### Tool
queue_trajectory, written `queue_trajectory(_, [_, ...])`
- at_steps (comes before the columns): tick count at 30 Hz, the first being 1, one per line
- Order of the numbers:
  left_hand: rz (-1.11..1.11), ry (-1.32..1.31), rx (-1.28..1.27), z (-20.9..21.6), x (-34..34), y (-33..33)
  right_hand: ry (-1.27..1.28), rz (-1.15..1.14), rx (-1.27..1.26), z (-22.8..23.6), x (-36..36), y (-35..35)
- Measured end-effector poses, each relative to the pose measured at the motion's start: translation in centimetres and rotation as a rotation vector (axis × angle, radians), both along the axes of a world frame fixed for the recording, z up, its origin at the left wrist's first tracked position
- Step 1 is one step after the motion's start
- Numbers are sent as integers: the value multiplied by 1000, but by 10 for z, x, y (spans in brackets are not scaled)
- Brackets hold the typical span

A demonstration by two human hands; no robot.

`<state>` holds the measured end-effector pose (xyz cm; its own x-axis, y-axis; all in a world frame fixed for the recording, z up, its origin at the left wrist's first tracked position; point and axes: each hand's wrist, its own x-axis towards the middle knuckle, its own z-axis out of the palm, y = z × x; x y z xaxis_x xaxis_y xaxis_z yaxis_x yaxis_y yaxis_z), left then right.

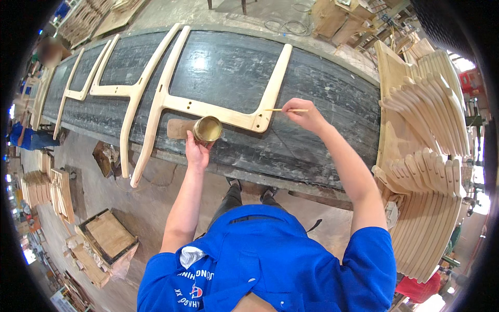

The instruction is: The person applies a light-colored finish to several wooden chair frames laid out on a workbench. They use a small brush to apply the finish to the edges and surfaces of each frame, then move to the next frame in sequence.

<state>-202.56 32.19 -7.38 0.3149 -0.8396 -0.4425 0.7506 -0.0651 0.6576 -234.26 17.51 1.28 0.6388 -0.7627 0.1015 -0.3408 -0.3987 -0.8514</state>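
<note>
My left hand [197,152] is closed around a small round can [208,129] with a yellowish-brown filling, held tilted over the bench's near edge. Beside the can is a flat brown rounded block [179,129]; whether my fingers hold it too I cannot tell. Between the fingers of my right hand [306,115] is a thin wooden stick [293,110]. Its tip meets the corner of a pale wooden chair side frame [218,111], close to small dark holes. That frame lies flat on the dark bench, its long leg jutting past the near edge.
More pale frames [136,90] lie on the long black-topped bench [322,140] to the left. Curved wooden parts [429,109] are stacked at the right end. A wooden box [109,236] stands on the floor at left. Another person in blue [39,139] is at the far left.
</note>
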Motion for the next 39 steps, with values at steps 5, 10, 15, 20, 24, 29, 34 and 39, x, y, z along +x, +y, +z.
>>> queue_trajectory(5, [-41,28,-36,14,-8,-4,-536,-708,636,-24,-29,32])
queue_trajectory(10, [-29,84,4,27,-41,-6,-849,-939,607,29,-112,21])
queue_trajectory(15, [96,50,-36,41,-58,8,-1310,-1026,-55,205,-243,-24])
queue_trajectory(20, [157,97,-81,54,-75,21,-1369,-1353,-193,280,-399,-74])
queue_trajectory(24, [255,57,-63,59,-111,32,-1334,-1228,-31,273,-498,-103])
queue_trajectory(29, [396,-13,-65,87,-91,111,-1157,-1215,286,248,-502,-172])
queue_trajectory(34, [556,-34,-17,95,-88,170,-1165,-888,49,269,-491,-180])
queue_trajectory(39, [438,1,-36,65,-87,147,-1255,-497,31,328,-490,-68])
